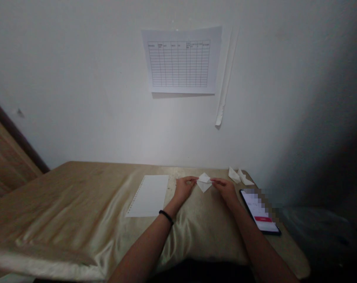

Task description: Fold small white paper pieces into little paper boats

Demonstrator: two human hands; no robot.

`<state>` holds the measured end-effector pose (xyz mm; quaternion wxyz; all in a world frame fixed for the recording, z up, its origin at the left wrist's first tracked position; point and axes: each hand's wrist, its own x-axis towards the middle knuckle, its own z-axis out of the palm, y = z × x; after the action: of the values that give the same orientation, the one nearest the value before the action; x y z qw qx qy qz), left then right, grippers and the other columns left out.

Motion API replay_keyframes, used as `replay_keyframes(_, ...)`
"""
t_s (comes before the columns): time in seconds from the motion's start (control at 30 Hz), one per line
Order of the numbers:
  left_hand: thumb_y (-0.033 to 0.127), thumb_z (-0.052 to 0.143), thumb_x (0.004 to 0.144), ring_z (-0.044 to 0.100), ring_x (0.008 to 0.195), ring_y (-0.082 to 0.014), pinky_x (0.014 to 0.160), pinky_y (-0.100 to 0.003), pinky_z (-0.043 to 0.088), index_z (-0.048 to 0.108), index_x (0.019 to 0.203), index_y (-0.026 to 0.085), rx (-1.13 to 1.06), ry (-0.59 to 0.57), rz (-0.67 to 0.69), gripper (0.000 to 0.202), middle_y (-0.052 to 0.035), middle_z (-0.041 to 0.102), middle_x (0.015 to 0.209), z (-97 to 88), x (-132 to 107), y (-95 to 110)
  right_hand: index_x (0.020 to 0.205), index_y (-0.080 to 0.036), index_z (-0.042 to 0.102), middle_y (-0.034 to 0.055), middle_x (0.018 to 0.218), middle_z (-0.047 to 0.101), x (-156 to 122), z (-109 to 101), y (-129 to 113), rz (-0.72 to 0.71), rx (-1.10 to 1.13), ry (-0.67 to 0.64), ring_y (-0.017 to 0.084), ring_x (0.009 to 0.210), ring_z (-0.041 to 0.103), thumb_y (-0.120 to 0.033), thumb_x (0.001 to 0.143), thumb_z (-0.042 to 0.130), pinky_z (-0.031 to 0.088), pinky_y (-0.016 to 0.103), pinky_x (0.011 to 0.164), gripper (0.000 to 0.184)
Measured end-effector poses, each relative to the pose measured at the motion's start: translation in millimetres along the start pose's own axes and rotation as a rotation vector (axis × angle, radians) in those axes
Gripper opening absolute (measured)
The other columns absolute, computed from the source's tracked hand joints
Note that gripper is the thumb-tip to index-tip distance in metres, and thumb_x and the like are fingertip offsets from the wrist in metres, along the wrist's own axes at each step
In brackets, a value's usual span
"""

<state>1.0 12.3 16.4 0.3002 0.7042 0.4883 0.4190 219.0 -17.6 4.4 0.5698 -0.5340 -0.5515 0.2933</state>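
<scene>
A small folded piece of white paper [204, 182], diamond shaped, lies on the table covered with a shiny beige cloth [78, 204]. My left hand [184, 187] pinches its left corner with closed fingers. My right hand [224, 187] pinches its right corner the same way. A black band sits on my left wrist.
A white sheet with punched holes along its edge [149, 195] lies left of my hands. Two small folded paper shapes [239, 176] rest at the table's far right corner. A phone with a lit screen [260, 212] lies by my right forearm. A printed grid sheet [182, 59] hangs on the wall.
</scene>
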Motion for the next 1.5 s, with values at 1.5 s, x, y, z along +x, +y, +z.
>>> replay_keyframes(1.5,0.033,0.073,0.080,0.073,0.095,-0.0263,0.102,-0.045,0.046,0.081,0.090,0.024,0.074,0.023,-0.148,0.016,-0.0061,0.081,0.088,-1.8,-2,4,0.082,-0.024,0.081,0.0068,0.089,0.080,-2,5,0,-0.019,-0.107,-0.077,0.030,0.087,0.075,-0.046,0.073,0.068,0.057,0.046,0.088,0.027)
